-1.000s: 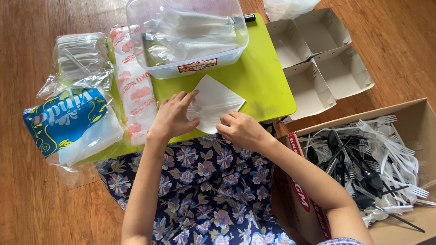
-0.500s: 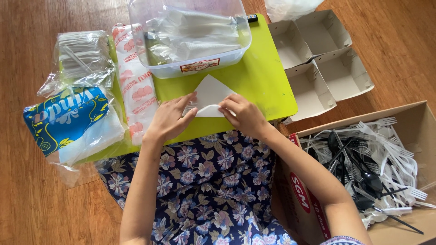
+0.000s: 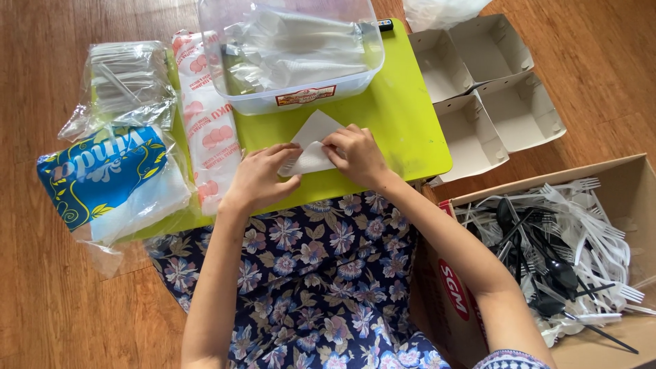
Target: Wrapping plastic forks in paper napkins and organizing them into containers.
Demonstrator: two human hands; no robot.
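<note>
Napkin (image 3: 313,142) folded narrower than before, on green table (image 3: 403,123). Left hand (image 3: 263,179) pressing flat, right hand (image 3: 355,154) pinching its right edge.

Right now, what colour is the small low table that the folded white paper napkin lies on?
Bright lime green table, seen clearest in the head view.

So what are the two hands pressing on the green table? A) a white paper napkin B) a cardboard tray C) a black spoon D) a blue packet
A: both the left hand and the right hand rest on a folded white napkin lying on the green table.
</note>
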